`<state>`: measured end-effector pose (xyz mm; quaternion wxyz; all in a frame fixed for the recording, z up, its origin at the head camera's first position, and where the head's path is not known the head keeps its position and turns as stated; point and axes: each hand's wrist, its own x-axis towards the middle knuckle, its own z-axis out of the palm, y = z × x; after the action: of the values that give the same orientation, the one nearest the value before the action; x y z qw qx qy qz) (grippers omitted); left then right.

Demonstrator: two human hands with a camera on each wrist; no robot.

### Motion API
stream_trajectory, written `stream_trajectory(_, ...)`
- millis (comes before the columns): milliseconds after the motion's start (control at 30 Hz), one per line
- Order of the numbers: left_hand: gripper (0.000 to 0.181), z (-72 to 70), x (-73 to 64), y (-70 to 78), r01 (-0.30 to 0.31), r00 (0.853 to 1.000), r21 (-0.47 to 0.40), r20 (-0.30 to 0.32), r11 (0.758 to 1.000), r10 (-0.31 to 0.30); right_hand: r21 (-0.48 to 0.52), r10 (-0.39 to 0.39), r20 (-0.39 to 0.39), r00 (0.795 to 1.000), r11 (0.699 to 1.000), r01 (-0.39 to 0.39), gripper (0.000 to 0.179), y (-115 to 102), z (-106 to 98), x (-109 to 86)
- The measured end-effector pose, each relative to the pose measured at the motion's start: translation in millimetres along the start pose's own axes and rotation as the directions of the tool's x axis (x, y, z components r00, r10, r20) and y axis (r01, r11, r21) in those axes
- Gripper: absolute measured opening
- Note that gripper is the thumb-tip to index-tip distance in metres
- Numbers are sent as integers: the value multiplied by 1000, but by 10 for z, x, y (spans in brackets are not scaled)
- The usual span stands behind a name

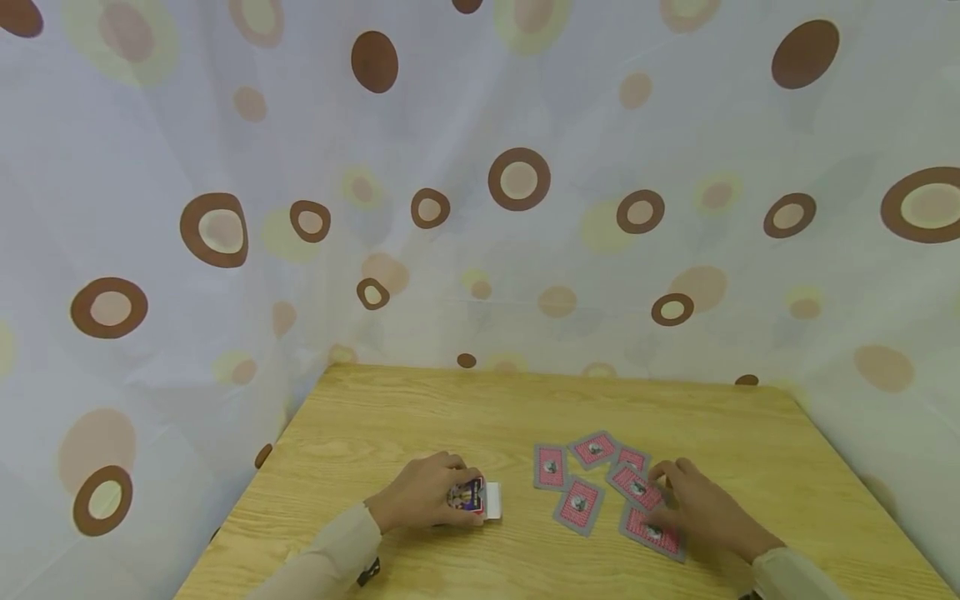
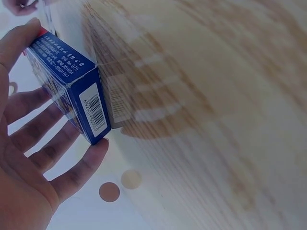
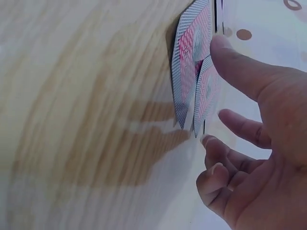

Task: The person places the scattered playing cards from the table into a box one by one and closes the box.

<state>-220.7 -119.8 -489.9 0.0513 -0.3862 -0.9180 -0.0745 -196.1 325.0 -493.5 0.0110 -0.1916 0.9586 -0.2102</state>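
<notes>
My left hand holds a small playing-card box on the table, thumb on one side and fingers on the other. A white flap sticks out of its right end. In the left wrist view the box is dark blue, with white print and a barcode. Several red-backed playing cards with grey borders lie face down. Over the rightmost ones hovers my right hand, fingers bent loosely. Its thumb and fingertips are at the edges of a middle card and a near card; contact is unclear.
The wooden table is bounded at the back and sides by a white sheet with brown and yellow dots. A single card lies between the box and the other cards. Light sleeves cover both forearms.
</notes>
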Motion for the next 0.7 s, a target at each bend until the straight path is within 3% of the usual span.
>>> stream_trajectory(267,74,-34,3,18,-16,1000,-4,-10,1000,16,61,-4,62,998,998,1,61,28,5,147)
stream_trajectory(533,75,-37,-7,13,-11,1000,-2,-6,1000,11,140,69,121,990,986,-85,73,59,14,238)
stream_trajectory(700,74,-24,-8,8,-5,1000,0,-4,1000,5,108,7,71,997,994,-15,72,34,-1,209)
